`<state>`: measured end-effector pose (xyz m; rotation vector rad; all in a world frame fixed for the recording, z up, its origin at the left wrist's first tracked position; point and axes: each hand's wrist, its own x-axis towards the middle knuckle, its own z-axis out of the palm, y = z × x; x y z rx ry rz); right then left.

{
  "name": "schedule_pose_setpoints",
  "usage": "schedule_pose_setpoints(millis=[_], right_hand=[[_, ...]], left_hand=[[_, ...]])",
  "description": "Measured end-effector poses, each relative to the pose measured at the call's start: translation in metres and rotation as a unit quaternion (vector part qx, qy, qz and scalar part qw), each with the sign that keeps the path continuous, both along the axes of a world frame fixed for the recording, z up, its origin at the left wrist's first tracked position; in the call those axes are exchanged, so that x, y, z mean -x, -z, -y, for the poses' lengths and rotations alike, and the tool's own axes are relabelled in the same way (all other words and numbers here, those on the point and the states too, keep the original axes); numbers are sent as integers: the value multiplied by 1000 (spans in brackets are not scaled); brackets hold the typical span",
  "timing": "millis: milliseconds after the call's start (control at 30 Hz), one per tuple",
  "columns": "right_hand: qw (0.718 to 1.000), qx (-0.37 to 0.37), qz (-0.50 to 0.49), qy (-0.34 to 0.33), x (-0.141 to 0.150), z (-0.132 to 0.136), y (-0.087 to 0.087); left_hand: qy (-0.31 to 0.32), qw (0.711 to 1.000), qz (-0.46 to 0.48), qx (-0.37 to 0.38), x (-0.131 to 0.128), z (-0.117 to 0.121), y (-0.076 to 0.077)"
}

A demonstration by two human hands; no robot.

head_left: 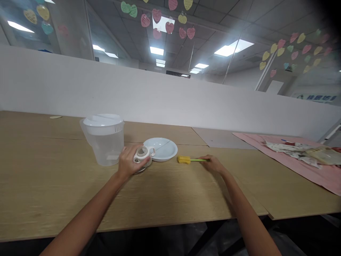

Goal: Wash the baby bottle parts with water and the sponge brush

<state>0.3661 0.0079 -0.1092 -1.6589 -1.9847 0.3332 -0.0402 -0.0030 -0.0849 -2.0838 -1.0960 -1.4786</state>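
My left hand (128, 160) is wrapped round a clear baby bottle (142, 153) with a white collar and side handles. The bottle's top faces me, and it is just above or on the table. My right hand (212, 164) pinches the light green handle of a sponge bottle brush (184, 159); its yellow head points left, toward the bottle. Behind the bottle stands a white bowl (167, 155) with a thin, straight item lying across it. A translucent plastic pitcher (108, 145) with a white lid is just left of my left hand.
The wooden table (165, 202) meets a low white wall (149, 96) at the back. On the right, a pink cloth (301, 167) carries a printed cloth (293, 148) and other items. A grey sheet (223, 138) lies behind. A small flat yellowish piece (55, 117) is at far left.
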Motion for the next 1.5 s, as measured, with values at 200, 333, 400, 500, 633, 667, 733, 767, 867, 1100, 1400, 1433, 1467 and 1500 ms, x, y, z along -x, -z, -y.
schedule_pose_setpoints(millis=[200, 333, 400, 500, 633, 667, 733, 767, 867, 1100, 1400, 1433, 1467, 1500], right_hand=[[998, 0, -41, -57, 5, -3, 24], [992, 50, -52, -105, 10, 7, 13], [990, 71, -44, -112, 12, 14, 6], [988, 82, -36, -127, 13, 21, -1], [988, 77, -29, -130, 14, 26, -1], [989, 75, -26, -127, 14, 28, 0], [990, 71, -20, -122, 17, 34, 1], [990, 67, -19, -121, 18, 37, 1], [993, 41, -18, -113, 25, 51, 3], [996, 11, -15, -85, 39, 82, 13], [968, 114, -10, -222, 40, 85, -24], [962, 139, 0, -234, 37, 85, -31], [954, 172, 13, -244, 34, 85, -37], [945, 208, 29, -250, 30, 87, -43]], left_hand=[[-2, 1000, -10, -16, 1, -2, 2], [-13, 1000, -14, -5, 0, -1, 1], [-16, 1000, -14, 4, 0, 0, 0], [-15, 1000, -13, 10, -1, 1, 0], [-12, 1000, -13, 1, -1, 1, 0], [-11, 1000, -14, -2, -1, 1, 0], [-10, 1000, -17, -4, 0, 0, 1], [-11, 1000, -17, -5, 0, -1, 1], [-15, 1000, -19, -11, 0, -2, 2], [-7, 1000, -18, -8, -1, 1, 0], [-11, 1000, -20, -4, 0, 1, 1], [-12, 1000, -22, -6, 0, 1, 1], [-12, 1000, -22, -10, 1, 0, 1], [-12, 1000, -23, -14, 1, 0, 1]])
